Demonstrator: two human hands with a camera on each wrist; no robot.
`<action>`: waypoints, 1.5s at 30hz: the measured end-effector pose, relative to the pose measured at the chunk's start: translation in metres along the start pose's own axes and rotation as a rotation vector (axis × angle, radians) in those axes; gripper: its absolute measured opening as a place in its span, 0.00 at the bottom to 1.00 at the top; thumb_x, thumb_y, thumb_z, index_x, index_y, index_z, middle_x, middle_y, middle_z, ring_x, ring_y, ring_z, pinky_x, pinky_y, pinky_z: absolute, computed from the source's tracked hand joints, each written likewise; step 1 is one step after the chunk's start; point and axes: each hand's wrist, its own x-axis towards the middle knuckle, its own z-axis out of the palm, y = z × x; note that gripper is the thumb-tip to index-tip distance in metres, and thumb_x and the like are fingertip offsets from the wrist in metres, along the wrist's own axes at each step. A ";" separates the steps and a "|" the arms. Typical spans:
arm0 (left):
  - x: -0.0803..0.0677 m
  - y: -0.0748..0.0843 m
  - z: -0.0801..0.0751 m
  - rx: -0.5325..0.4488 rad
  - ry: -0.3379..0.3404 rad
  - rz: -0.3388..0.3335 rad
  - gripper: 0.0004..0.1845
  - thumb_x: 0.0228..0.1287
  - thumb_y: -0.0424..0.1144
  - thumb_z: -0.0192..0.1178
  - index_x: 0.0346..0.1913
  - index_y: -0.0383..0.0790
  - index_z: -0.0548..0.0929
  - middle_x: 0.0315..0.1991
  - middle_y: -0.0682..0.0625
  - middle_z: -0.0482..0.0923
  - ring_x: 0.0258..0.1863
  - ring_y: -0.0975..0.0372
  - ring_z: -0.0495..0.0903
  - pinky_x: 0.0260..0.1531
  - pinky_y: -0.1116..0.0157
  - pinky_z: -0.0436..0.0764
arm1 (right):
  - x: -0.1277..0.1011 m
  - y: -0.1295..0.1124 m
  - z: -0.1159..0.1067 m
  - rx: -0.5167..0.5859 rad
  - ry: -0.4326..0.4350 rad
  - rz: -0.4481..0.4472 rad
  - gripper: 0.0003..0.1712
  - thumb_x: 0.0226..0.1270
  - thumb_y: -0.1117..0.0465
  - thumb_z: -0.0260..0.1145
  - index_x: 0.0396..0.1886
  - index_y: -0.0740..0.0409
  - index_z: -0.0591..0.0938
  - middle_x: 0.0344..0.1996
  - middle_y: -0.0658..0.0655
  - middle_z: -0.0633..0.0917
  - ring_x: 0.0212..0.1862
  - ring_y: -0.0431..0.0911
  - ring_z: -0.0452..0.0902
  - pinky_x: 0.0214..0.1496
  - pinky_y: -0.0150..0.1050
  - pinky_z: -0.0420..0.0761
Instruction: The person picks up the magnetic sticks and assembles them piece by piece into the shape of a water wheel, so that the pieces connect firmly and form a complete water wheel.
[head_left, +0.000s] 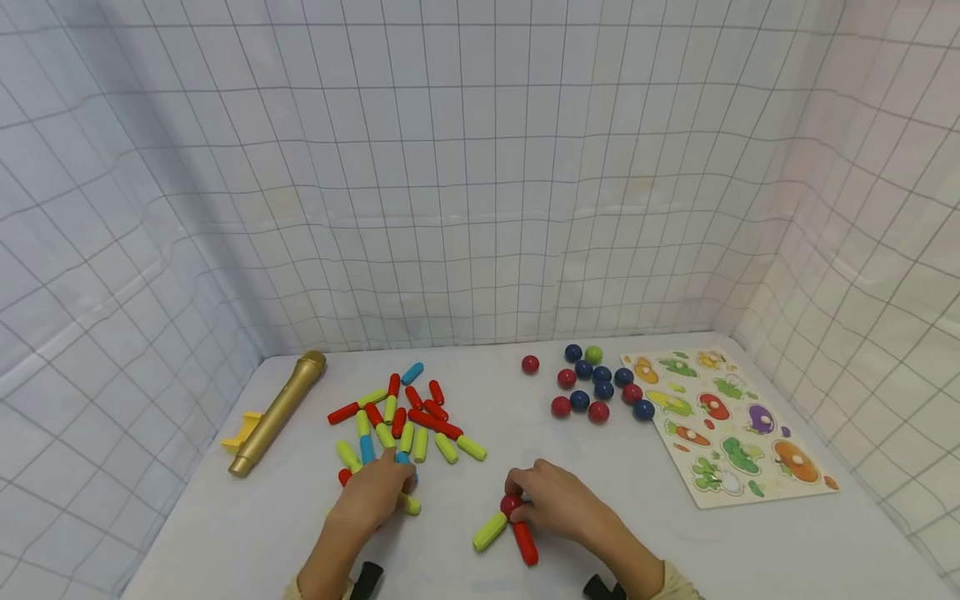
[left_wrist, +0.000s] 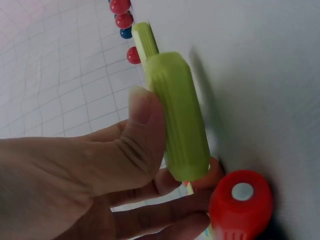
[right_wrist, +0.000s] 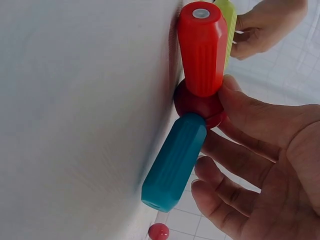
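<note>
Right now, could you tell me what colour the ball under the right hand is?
The ball is dark red; the right wrist view shows it best.

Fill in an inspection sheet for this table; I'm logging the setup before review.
Surface: white table, bare in front.
Job's things: red ball joined to red stick, green stick and blue stick; stick pile.
Clutter: loose balls, gold microphone, vegetable puzzle.
Hands: left hand grips a green stick; right hand holds the ball.
Cables: nothing seen.
Surroundings: gridded white sheets.
</note>
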 end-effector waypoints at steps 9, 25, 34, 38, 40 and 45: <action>-0.002 0.028 0.002 0.079 0.083 0.168 0.09 0.53 0.42 0.71 0.34 0.47 0.81 0.28 0.54 0.74 0.27 0.64 0.71 0.32 0.66 0.78 | 0.002 0.002 0.002 -0.014 -0.007 -0.009 0.13 0.58 0.52 0.73 0.43 0.42 0.83 0.30 0.40 0.81 0.36 0.36 0.68 0.38 0.31 0.74; -0.002 0.060 0.028 0.242 0.099 0.279 0.14 0.56 0.54 0.68 0.42 0.53 0.89 0.28 0.56 0.76 0.22 0.66 0.68 0.25 0.69 0.72 | 0.001 -0.005 0.001 0.005 -0.008 -0.008 0.15 0.57 0.52 0.73 0.43 0.46 0.83 0.30 0.44 0.80 0.34 0.36 0.68 0.36 0.30 0.73; -0.005 0.074 0.034 0.266 0.043 0.276 0.14 0.57 0.54 0.67 0.41 0.51 0.87 0.23 0.57 0.77 0.21 0.66 0.68 0.30 0.65 0.76 | 0.000 -0.009 0.001 -0.011 -0.028 -0.041 0.14 0.58 0.54 0.73 0.44 0.49 0.84 0.30 0.42 0.83 0.32 0.35 0.70 0.39 0.30 0.77; -0.005 0.068 0.029 0.159 -0.029 0.294 0.13 0.58 0.53 0.67 0.40 0.50 0.87 0.24 0.58 0.78 0.21 0.68 0.68 0.27 0.70 0.74 | 0.000 -0.009 0.002 -0.008 -0.035 -0.070 0.14 0.58 0.54 0.73 0.43 0.50 0.83 0.30 0.42 0.82 0.32 0.34 0.71 0.40 0.30 0.77; -0.003 0.060 0.023 0.094 -0.032 0.263 0.12 0.59 0.51 0.67 0.41 0.50 0.87 0.27 0.58 0.79 0.23 0.68 0.69 0.28 0.70 0.74 | 0.000 -0.010 0.003 -0.017 -0.034 -0.081 0.14 0.58 0.55 0.73 0.43 0.49 0.83 0.32 0.42 0.81 0.32 0.33 0.71 0.41 0.29 0.78; 0.003 0.029 0.009 0.170 0.183 0.150 0.09 0.56 0.36 0.70 0.40 0.50 0.85 0.31 0.52 0.78 0.26 0.62 0.74 0.28 0.68 0.79 | -0.001 -0.010 0.003 -0.031 -0.024 -0.089 0.12 0.59 0.57 0.73 0.43 0.47 0.84 0.37 0.45 0.79 0.34 0.33 0.71 0.41 0.28 0.79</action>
